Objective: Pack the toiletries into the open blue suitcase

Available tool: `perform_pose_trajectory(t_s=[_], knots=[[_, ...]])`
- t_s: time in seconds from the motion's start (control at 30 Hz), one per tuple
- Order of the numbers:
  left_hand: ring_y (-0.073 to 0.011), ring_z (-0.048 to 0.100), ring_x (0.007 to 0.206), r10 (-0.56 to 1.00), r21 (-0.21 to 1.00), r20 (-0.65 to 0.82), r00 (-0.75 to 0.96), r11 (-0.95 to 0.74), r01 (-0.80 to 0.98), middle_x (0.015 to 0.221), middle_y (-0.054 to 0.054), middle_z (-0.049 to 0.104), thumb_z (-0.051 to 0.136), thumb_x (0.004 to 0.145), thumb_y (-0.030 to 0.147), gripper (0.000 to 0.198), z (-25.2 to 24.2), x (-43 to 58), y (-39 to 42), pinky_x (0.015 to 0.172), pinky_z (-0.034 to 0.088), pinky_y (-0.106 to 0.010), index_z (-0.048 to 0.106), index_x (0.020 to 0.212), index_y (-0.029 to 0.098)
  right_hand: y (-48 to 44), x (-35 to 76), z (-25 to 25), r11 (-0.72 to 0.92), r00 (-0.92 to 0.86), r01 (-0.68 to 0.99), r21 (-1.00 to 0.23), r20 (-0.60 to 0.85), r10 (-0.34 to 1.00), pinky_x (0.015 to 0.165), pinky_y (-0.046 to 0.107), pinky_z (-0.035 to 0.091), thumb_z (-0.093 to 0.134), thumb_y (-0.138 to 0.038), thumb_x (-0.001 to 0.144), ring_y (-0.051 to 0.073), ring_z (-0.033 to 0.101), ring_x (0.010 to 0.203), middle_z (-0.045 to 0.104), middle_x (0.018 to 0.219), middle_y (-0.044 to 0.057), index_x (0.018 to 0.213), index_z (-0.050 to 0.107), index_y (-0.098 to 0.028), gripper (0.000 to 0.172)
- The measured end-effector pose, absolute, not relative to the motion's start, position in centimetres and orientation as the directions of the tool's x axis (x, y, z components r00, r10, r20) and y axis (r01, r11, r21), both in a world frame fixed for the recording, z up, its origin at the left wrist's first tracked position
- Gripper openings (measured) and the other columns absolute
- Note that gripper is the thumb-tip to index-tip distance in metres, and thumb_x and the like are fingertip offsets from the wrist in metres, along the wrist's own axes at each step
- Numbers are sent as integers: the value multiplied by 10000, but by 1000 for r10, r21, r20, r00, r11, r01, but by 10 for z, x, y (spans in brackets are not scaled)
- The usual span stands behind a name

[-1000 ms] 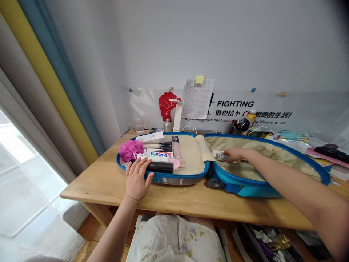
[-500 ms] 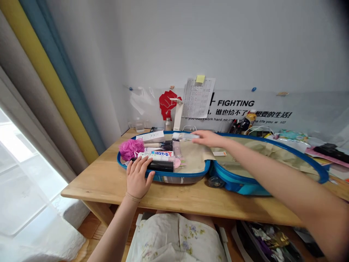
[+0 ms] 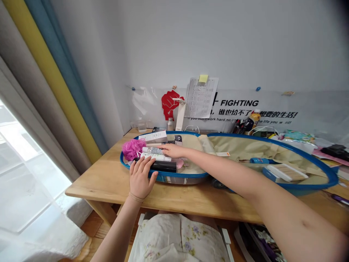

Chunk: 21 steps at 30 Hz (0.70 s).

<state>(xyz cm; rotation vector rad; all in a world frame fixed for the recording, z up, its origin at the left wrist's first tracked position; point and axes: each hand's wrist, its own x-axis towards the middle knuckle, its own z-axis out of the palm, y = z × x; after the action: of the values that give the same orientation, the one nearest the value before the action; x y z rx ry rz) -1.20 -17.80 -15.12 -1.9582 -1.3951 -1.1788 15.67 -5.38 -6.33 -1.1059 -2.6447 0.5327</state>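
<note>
My right hand (image 3: 172, 150) reaches into the left half of an open blue suitcase (image 3: 192, 175). Its fingers are on the end of a small clear bottle (image 3: 155, 150) with a white cap, which lies among the toiletries. My left hand (image 3: 141, 180) rests spread at the suitcase's near rim, fingertips on a white tube (image 3: 160, 157) and beside a black cylinder (image 3: 164, 166). A pink bath puff (image 3: 133, 148) sits at the left end. Behind the bottle lie a white box (image 3: 153, 137) and some brushes, partly hidden.
The suitcase's right half holds a blue-handled brush (image 3: 262, 161) and a box of cotton swabs (image 3: 287, 172). It stands on a wooden table (image 3: 100, 178). A white lamp (image 3: 180, 114), a metal bottle (image 3: 170, 124) and an orange-labelled bottle (image 3: 253, 119) stand along the wall.
My right hand has moved left and nearer with the clear bottle, lowering it among the toiletries. My left hand has stayed at the rim. The view has shifted slightly.
</note>
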Motion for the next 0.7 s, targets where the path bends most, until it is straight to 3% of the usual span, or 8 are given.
perform_pose_trajectory(t_s=[0.17,0.3,0.43,0.57,0.63,0.7], knots=[[-276,496,1256,545,120,830,119,-382,916,1286,-85,630,405,945,407,418,-152,-12,-179,1120,208,-433,585,1272,218,-49,177,-42,644,-663,617,-451,142,735,1031,298,443,482,-268,916,184,555,1226,587,1364,-13,1268,608,-247,375],[-277,488,1270,561,141,821,111,-386,912,1296,-89,623,412,938,408,423,-153,-13,-178,1127,203,-441,585,1280,226,-31,244,-6,531,-480,705,-470,236,845,938,298,496,307,-340,977,142,633,1067,640,1272,88,1290,557,-188,429],[-276,496,1262,548,135,829,112,-391,911,1285,-88,630,412,943,412,417,-153,-14,-177,1123,209,-436,587,1268,218,-23,340,10,321,-250,843,-431,215,944,812,327,535,256,-386,970,163,668,882,674,1133,153,1190,591,-142,469],[-277,500,1254,530,121,840,119,-396,910,1270,-92,638,411,945,412,416,-153,-14,-177,1120,213,-433,585,1267,216,-37,413,-15,180,-171,937,-300,54,984,751,388,536,592,-384,800,207,659,718,703,852,104,863,690,-168,246],[-276,506,1247,526,120,843,116,-393,912,1262,-93,642,412,944,411,413,-153,-14,-177,1118,217,-433,589,1263,217,-44,432,-35,167,-172,961,-222,-2,985,774,410,526,695,-305,686,237,662,755,700,854,100,790,696,-188,157],[-277,507,1245,529,121,841,113,-387,914,1262,-93,641,411,943,412,413,-153,-13,-177,1117,219,-436,591,1261,218,-46,441,-55,175,-181,972,-155,-26,983,791,407,516,716,-251,636,252,662,805,699,923,117,801,704,-205,172]])
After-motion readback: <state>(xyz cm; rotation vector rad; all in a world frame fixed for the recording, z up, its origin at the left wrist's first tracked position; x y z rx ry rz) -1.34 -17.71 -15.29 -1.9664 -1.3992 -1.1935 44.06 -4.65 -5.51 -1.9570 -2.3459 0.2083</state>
